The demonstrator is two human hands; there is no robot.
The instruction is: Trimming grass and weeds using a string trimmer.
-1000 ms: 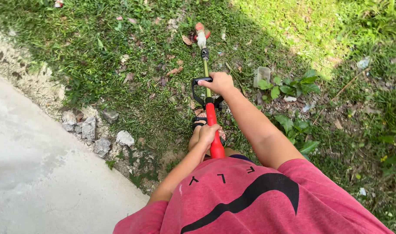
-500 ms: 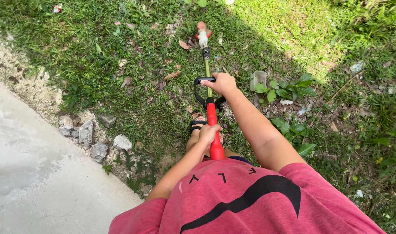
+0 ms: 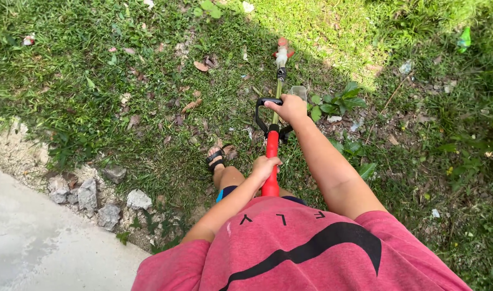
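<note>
Grass trimmer (image 3: 272, 156) held out in front of the body, pointing away over the lawn (image 3: 122, 81) — red grip section near the waist, thin greenish shaft running forward, cutting head (image 3: 281, 54) low over the grass at the edge of the sunlit patch.

Right hand (image 3: 290, 108) is closed around the black loop handle (image 3: 261, 116) partway down the shaft. Left hand (image 3: 265, 168) is wrapped tight on the red rear grip, close to the pink shirt (image 3: 300, 248). Both hands fully curled, no gap showing.

Handling, as a judgement: a long stiff pole with its weight at the far end, so it likely pulls nose-down; light enough for two bare hands. The two grips in use look like the right places to hold it — rear grip to steer, loop handle to carry the front. Shaft itself looks thin and smooth, a poor hold.

Nearby: sandalled foot (image 3: 215, 158) just left of the shaft, leafy weed (image 3: 338, 102) just right of the loop handle, broken stones (image 3: 87, 194) along a concrete path (image 3: 36, 253) at lower left, dry leaves scattered about.
</note>
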